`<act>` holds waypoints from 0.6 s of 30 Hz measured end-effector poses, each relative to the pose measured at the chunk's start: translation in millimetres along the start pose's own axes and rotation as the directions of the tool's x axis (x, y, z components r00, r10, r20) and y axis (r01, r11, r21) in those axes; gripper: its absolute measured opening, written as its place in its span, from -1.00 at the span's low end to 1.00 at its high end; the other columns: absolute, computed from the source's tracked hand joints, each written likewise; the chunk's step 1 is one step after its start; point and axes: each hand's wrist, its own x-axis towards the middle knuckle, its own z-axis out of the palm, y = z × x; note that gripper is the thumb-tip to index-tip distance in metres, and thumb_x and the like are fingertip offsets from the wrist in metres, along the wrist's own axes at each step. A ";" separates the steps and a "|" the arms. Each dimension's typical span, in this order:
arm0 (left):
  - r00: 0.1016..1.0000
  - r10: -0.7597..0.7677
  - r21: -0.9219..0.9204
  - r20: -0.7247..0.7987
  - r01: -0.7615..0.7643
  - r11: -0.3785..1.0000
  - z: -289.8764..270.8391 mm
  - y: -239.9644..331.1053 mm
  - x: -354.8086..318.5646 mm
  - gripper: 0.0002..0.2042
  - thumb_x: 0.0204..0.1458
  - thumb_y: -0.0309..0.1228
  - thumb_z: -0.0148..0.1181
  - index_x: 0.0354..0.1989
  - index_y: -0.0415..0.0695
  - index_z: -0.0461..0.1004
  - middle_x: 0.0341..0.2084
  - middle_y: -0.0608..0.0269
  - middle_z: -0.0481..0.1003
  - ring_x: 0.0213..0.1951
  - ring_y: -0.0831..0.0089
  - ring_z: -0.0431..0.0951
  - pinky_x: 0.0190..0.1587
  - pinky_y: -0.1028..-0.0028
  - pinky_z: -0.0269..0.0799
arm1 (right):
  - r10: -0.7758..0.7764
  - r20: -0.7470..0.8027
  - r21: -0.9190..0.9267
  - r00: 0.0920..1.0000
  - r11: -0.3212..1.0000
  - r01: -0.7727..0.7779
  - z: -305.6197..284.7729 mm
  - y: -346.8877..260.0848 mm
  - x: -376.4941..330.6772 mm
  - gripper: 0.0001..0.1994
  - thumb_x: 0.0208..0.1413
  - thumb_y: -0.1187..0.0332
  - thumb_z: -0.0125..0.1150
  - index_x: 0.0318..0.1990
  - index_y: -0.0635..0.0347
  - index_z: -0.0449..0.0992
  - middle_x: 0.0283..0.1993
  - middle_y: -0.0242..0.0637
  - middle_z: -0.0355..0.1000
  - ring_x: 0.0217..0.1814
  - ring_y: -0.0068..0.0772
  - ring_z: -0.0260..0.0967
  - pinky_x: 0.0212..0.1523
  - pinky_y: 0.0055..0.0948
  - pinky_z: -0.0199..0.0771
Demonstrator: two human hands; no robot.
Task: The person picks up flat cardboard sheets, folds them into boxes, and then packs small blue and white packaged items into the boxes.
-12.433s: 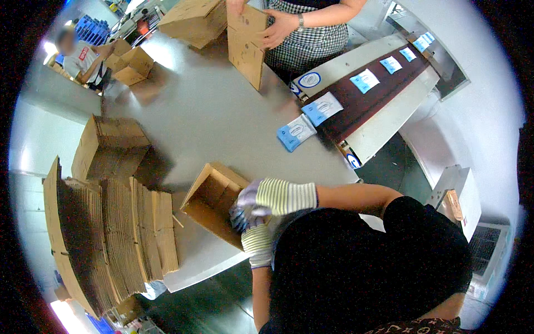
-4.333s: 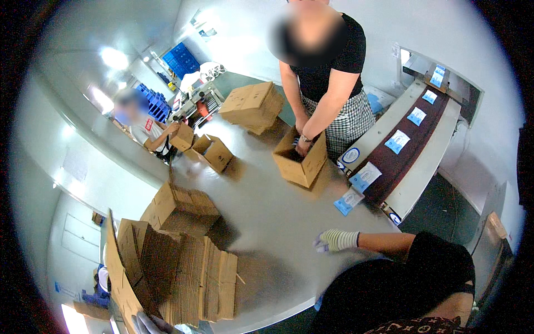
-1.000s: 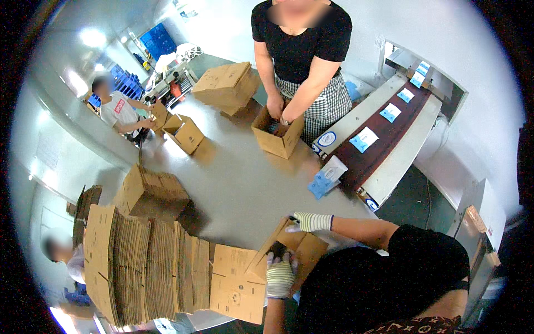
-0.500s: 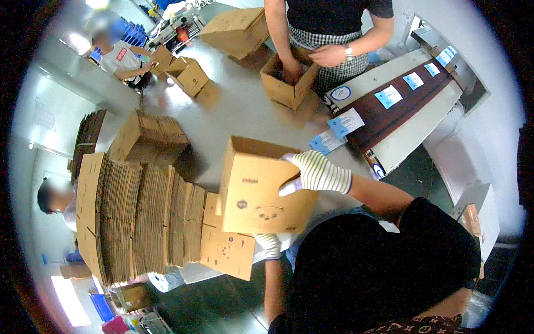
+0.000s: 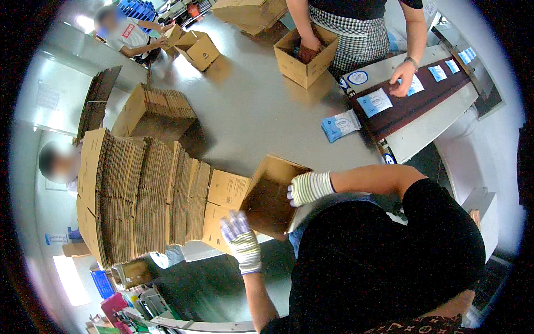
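An open cardboard box (image 5: 272, 195) sits tilted at the table's near edge, its hollow brown inside facing up. My right hand (image 5: 311, 188), in a striped white glove, grips the box's right wall, with its fingertips over the rim. At the box's near left corner is my left hand (image 5: 242, 242), gloved alike, its fingers stretched out and slightly blurred. Whether it touches the box I cannot tell. Just left of the box lie flat folded cartons (image 5: 227, 188), the end of a long leaning row of flattened cartons (image 5: 150, 192).
Across the grey table (image 5: 239, 111), a co-worker reaches into another open box (image 5: 306, 58). A conveyor (image 5: 400, 119) carries blue-and-white packets (image 5: 374, 103); more packets (image 5: 340, 126) lie by its end. Another person handles boxes at the far left, near an open carton (image 5: 198, 51).
The box has turned from showing its printed side to showing its inside. My left hand has come out from beneath it. The co-worker's one hand has moved to the conveyor packets.
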 end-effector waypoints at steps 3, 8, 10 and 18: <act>0.979 0.181 0.027 0.094 -0.184 0.983 -2.6 27.7 14.3 -0.51 0.04 -0.29 -0.01 0.16 -0.15 0.14 0.26 -0.03 -0.03 0.30 0.05 -0.10 0.26 0.04 -0.13 | -0.013 -0.041 -0.198 0.999 0.980 0.004 -4.1 27.4 -27.7 -0.89 -0.07 0.28 -0.04 -0.50 0.03 0.40 -0.42 -0.42 0.33 -0.21 -0.32 0.30 -0.22 -0.27 0.31; 0.997 0.032 -0.143 -0.070 -0.042 0.989 22.9 37.3 35.1 -0.62 -0.03 -0.25 0.10 -0.13 -0.28 0.36 0.22 -0.13 -0.01 0.21 -0.04 0.08 0.18 0.17 0.12 | 0.200 -0.274 0.033 0.941 0.980 -0.198 -50.5 19.2 -40.0 -0.54 -0.25 0.05 0.18 -0.14 0.05 0.44 -0.15 -0.29 0.39 0.08 -0.20 0.21 0.17 -0.15 0.09; 1.000 0.014 -0.296 0.019 -0.008 0.955 -11.9 48.9 49.4 -0.64 -0.10 -0.23 0.16 -0.21 -0.25 0.38 0.18 -0.18 0.04 0.10 -0.03 0.21 0.05 0.18 0.25 | 0.233 -0.134 0.111 0.963 0.969 -0.219 -66.5 -2.5 -42.6 -0.39 -0.30 -0.04 0.23 -0.04 0.07 0.40 -0.05 -0.26 0.37 0.17 -0.19 0.17 0.27 -0.05 -0.09; 0.990 -0.110 -0.478 0.089 0.139 0.867 -22.0 89.1 35.3 -0.67 -0.13 -0.20 0.18 -0.35 -0.25 0.42 0.07 -0.18 0.22 0.02 -0.07 0.32 0.03 0.08 0.26 | 0.401 -0.134 -0.101 0.906 0.904 -0.415 -34.6 -29.1 -19.8 -0.84 -0.08 0.33 -0.04 -0.54 -0.06 0.51 -0.57 -0.51 0.37 -0.31 -0.41 0.33 0.30 0.07 -0.16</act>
